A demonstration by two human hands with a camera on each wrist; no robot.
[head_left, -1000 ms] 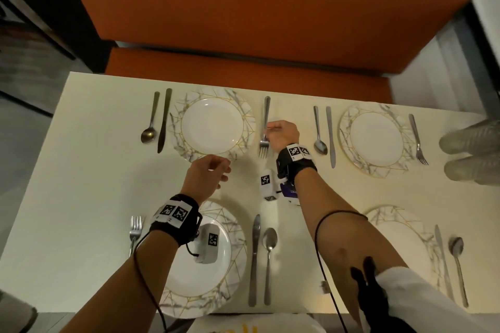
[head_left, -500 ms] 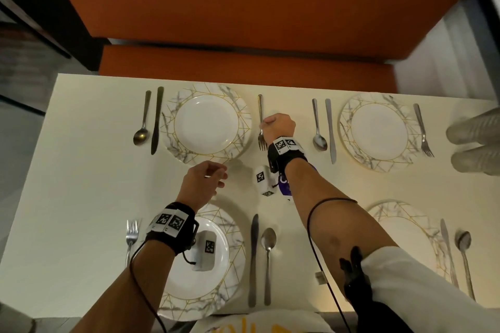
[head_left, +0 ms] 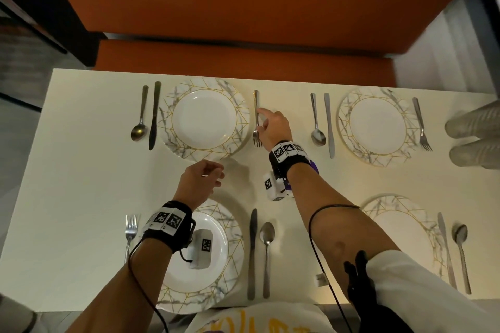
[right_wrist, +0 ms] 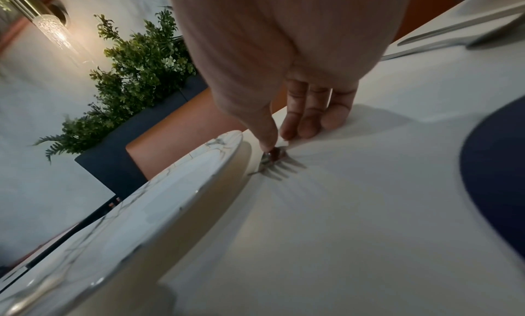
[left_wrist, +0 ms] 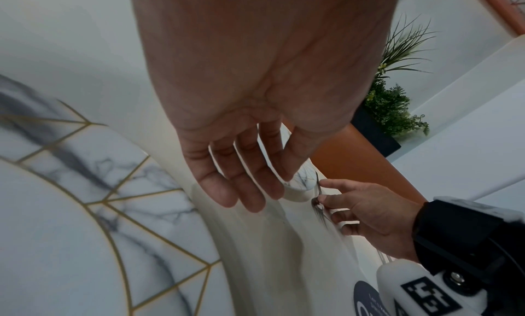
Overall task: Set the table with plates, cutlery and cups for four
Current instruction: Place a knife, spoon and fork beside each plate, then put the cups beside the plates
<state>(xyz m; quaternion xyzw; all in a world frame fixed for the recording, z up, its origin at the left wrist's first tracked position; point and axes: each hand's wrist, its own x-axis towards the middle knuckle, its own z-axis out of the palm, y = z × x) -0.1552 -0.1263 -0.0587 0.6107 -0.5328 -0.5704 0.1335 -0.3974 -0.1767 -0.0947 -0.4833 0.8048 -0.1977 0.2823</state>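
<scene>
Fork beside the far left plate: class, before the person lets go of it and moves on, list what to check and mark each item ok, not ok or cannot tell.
1. Right hand pinches the fork near its neck: ok.
2. Fork clear of the far left plate rim: ok, a narrow gap shows.
3. Fork tines flat on the table: ok in the right wrist view.
4. Left hand holds nothing: ok.
5. Cups placed at settings: not ok, they lie at the table's right edge.
</scene>
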